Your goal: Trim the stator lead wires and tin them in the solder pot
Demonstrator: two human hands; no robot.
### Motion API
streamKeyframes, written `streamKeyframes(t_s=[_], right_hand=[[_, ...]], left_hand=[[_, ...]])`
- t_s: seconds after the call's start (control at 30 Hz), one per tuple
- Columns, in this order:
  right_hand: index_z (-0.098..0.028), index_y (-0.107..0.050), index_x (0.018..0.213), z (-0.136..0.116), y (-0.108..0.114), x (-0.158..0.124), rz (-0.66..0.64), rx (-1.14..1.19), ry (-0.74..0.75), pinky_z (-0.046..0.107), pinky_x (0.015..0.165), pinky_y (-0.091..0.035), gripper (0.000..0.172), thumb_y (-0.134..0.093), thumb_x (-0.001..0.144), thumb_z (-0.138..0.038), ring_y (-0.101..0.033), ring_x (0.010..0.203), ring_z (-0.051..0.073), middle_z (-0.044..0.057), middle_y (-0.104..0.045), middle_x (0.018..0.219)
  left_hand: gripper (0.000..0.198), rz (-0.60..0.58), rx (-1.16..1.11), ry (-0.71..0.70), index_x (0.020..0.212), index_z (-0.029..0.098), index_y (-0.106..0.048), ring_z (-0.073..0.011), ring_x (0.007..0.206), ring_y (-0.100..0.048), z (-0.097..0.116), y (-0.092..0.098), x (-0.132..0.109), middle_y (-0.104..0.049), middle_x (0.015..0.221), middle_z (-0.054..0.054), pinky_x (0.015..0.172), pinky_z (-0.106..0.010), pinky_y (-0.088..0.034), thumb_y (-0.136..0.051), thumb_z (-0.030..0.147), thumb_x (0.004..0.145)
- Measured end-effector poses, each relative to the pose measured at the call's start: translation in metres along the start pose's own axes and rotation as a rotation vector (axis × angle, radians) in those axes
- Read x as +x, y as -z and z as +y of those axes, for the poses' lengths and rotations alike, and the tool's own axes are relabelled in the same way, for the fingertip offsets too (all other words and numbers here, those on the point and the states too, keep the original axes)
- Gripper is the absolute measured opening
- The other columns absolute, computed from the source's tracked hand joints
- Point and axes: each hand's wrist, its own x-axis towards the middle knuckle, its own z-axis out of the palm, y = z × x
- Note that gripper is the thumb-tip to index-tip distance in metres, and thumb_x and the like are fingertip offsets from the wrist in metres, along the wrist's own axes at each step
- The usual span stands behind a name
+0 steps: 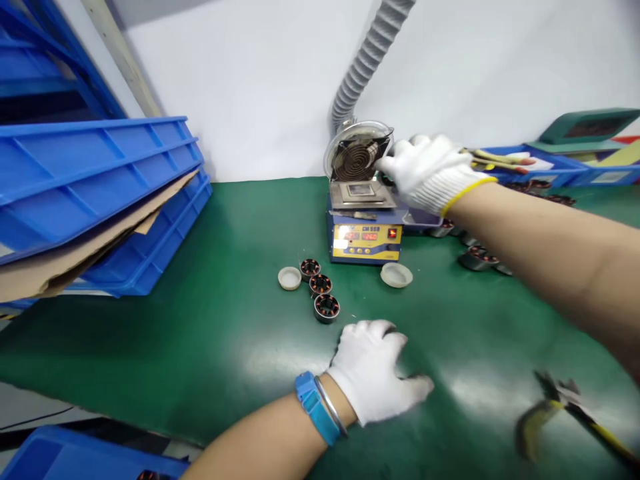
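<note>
Both hands wear white knit gloves. My left hand [375, 370] rests on the green mat [225, 333], fingers curled down over something dark that I cannot make out. A blue band and a metal bangle circle that wrist. Three round motor stators with copper windings [320, 285] stand in a row just beyond it. My right hand [430, 172] reaches far out, fingers bent, beside the small fan [356, 155] at the back of a blue solder pot [365, 230] with red digits on its panel. What the right fingers touch is hidden.
Stacked blue crates with cardboard [95, 200] fill the left. Two white caps [289, 277] [397, 274] lie near the pot. More stators [477, 257] sit under my right arm. A grey hose [367, 57] rises behind. Yellow-handled pliers [560, 407] lie at the right front. Blue trays [545, 167] stand at the back right.
</note>
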Motion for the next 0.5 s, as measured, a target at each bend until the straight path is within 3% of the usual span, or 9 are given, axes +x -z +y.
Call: streamKeyframes(t_s=[0.13,0.27,0.4,0.5], right_hand=[[-0.005,-0.058,0.137,-0.024,-0.002,0.024,-0.052,-0.052,-0.012,0.061,0.102,-0.041,0.039,-0.047,0.104,-0.023,-0.044,0.137,0.042,0.027,-0.050,0.136],[-0.008,-0.061,0.134,-0.026,0.000,0.026,-0.094,-0.055,-0.016,0.061,0.104,-0.042,0.039,-0.056,0.098,-0.022,-0.046,0.137,0.041,0.027,-0.051,0.139],[-0.007,-0.063,0.130,-0.016,0.016,0.036,-0.096,-0.003,-0.141,0.060,0.100,-0.046,0.055,-0.071,0.088,-0.041,-0.054,0.129,0.042,0.028,-0.058,0.131],[-0.001,-0.062,0.129,-0.013,0.017,0.042,-0.083,0.086,-0.246,0.054,0.096,-0.047,0.072,-0.063,0.088,-0.060,-0.059,0.123,0.039,0.029,-0.061,0.126]], left_hand=[[0.054,0.030,0.058,-0.012,0.114,0.019,-0.071,-0.0331,0.114,-0.065,-0.006,-0.003,0.000,-0.065,0.134,-0.012,0.097,-0.051,-0.056,-0.066,0.062,0.082],[0.054,0.052,0.077,-0.019,0.110,0.019,-0.071,-0.0324,0.114,-0.063,-0.008,-0.007,-0.001,-0.064,0.134,-0.012,0.097,-0.050,-0.056,-0.060,0.066,0.085],[0.054,0.021,0.116,-0.056,0.111,0.017,-0.071,-0.0328,0.121,-0.060,-0.006,-0.006,-0.002,-0.062,0.136,-0.014,0.106,-0.052,-0.050,-0.062,0.063,0.084],[0.054,0.007,0.128,-0.059,0.113,0.016,-0.071,-0.0326,0.124,-0.059,-0.004,-0.002,-0.003,-0.061,0.139,-0.014,0.116,-0.057,-0.041,-0.062,0.061,0.085]])
